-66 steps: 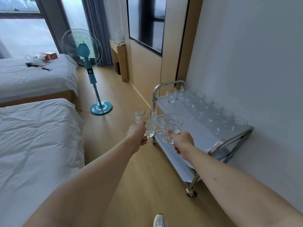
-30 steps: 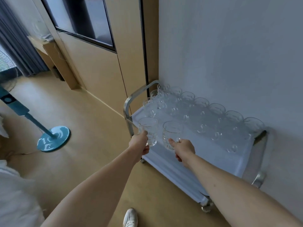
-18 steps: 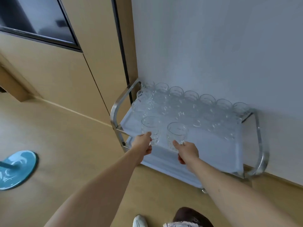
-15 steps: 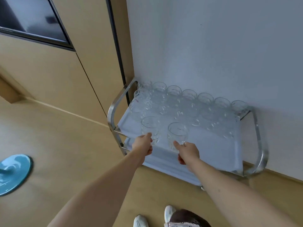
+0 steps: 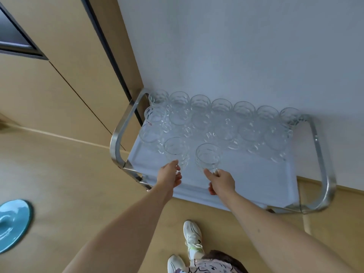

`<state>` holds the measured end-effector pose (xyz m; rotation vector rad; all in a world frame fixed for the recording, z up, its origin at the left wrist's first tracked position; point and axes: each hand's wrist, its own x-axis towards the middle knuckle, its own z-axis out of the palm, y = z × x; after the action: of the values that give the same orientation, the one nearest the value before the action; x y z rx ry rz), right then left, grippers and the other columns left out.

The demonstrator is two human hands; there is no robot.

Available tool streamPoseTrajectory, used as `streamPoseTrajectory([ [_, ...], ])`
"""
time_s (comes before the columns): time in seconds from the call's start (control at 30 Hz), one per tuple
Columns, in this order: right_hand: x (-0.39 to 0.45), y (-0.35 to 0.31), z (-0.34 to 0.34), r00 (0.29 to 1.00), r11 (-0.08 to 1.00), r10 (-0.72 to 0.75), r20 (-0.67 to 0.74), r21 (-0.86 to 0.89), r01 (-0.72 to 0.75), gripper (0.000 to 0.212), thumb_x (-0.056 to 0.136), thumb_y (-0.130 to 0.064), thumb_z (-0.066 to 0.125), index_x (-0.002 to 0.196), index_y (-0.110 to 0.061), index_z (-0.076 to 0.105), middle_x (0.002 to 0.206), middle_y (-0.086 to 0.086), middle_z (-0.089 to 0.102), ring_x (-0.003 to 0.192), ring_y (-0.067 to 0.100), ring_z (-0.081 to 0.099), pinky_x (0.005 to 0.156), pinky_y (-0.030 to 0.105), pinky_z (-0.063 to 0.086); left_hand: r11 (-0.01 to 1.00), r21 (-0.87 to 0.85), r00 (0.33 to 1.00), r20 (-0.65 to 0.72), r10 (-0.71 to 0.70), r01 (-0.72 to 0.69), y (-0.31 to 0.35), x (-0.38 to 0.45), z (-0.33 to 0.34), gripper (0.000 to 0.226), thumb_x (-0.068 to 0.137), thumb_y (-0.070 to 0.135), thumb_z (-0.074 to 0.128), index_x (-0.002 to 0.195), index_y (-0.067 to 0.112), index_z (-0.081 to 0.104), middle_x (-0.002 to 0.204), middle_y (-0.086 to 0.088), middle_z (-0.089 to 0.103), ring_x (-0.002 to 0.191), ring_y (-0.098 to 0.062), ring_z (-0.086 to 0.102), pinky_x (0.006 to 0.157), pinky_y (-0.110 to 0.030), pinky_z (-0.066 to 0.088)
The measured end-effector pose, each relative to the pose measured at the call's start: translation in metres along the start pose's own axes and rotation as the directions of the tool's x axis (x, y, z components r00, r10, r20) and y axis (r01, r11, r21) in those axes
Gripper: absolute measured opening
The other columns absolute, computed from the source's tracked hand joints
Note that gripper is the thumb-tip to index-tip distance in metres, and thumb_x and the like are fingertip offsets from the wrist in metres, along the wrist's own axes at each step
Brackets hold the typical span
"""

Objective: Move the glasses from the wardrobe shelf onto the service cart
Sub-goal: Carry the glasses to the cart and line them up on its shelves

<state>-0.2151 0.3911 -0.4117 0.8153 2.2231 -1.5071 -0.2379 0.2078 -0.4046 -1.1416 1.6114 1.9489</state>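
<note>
The service cart point(image 5: 256, 180) stands against the white wall, its pale top tray framed by chrome handles. Several clear patterned glasses point(image 5: 220, 119) line the tray's far side in rows. My left hand point(image 5: 169, 177) grips the base of one glass point(image 5: 175, 150) over the tray's near left part. My right hand point(image 5: 222, 183) grips the base of a second glass point(image 5: 208, 156) just to the right of it. Both glasses are upright and low over the tray; whether they touch it I cannot tell. The wardrobe shelf is out of view.
The left chrome handle point(image 5: 120, 138) rises beside my left hand, the right one point(image 5: 323, 164) at the far end. A wooden wall panel point(image 5: 59, 75) stands left of the cart. A teal fan base point(image 5: 11, 221) lies on the wood floor at left. My shoes point(image 5: 192, 237) stand below.
I have walked up to the cart with a glass in each hand. Both glasses have come down over the tray's near left area, and my view has tilted downward.
</note>
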Motion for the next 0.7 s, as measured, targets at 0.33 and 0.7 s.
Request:
streamPoseTrajectory([
  [0.33, 0.03, 0.003, 0.005, 1.0, 0.997, -0.014, 0.013, 0.073, 0.013, 0.043, 0.092, -0.035, 0.074, 0.072, -0.013, 0.043, 0.063, 0.008, 0.057, 0.047, 0.016, 0.056, 0.068, 0.048, 0.059, 0.996, -0.089, 0.999, 0.034, -0.018, 0.021, 0.002, 0.023, 0.009, 0.021, 0.099, 0.024, 0.062, 0.088, 0.006, 0.059, 0.084, -0.01, 0.054, 0.072, -0.022, 0.056, 0.074, -0.033, 0.056],
  [0.7, 0.042, 0.012, 0.008, 1.0, 1.0, 0.005, 0.029, -0.008, -0.005, 0.042, 0.091, -0.041, 0.073, 0.075, -0.012, 0.047, 0.067, 0.007, 0.06, 0.048, 0.012, 0.06, 0.069, 0.046, 0.058, 0.996, -0.01, 0.983, 0.157, -0.089, 0.092, -0.008, 0.036, 0.017, 0.021, 0.101, 0.028, 0.061, 0.108, 0.007, 0.064, 0.111, -0.008, 0.062, 0.103, -0.028, 0.067, 0.078, -0.036, 0.056],
])
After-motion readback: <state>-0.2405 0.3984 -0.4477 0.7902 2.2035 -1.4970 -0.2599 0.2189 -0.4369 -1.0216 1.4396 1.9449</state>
